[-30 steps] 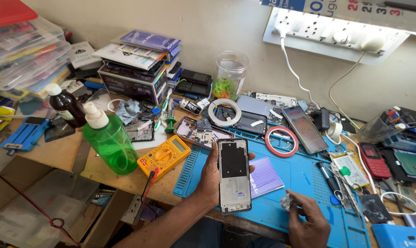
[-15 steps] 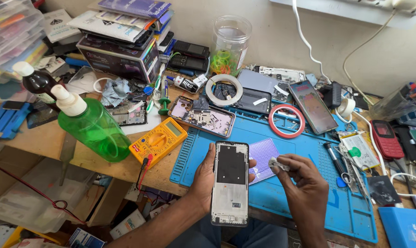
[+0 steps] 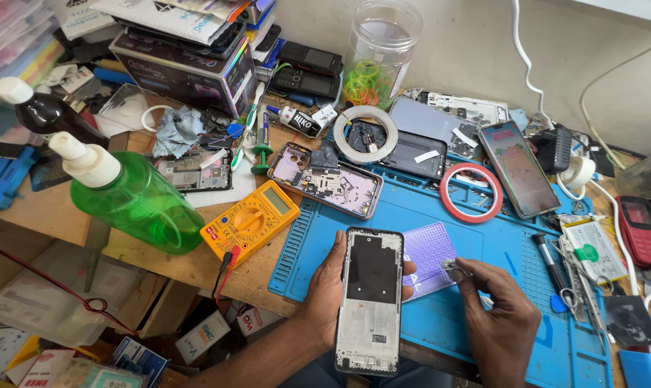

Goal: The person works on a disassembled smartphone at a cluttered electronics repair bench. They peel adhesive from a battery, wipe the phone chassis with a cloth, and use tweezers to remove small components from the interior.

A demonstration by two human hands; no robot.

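My left hand (image 3: 324,293) grips an opened phone frame (image 3: 369,300), held upright over the front edge of the blue work mat (image 3: 440,215). Its black and silver inside faces me. My right hand (image 3: 496,317) sits to the right of it and pinches a small metal tool, tweezers by the look, (image 3: 456,267) whose tip holds a tiny part. Under the tool lies a purple textured pad (image 3: 431,251). A second opened phone body with a lilac rim (image 3: 325,178) lies at the mat's far left corner.
A yellow multimeter (image 3: 250,220) and a green spray bottle (image 3: 135,201) stand left of the mat. Red tape ring (image 3: 471,192), a lit phone (image 3: 518,168), a white tape roll (image 3: 367,134), a plastic jar (image 3: 377,52) and stacked boxes (image 3: 182,57) crowd the back. Screwdriver (image 3: 551,260) lies right.
My view has moved closer and lower over the bench. My right hand has come up from the mat's front edge to beside the phone frame, holding the tool over the purple pad.
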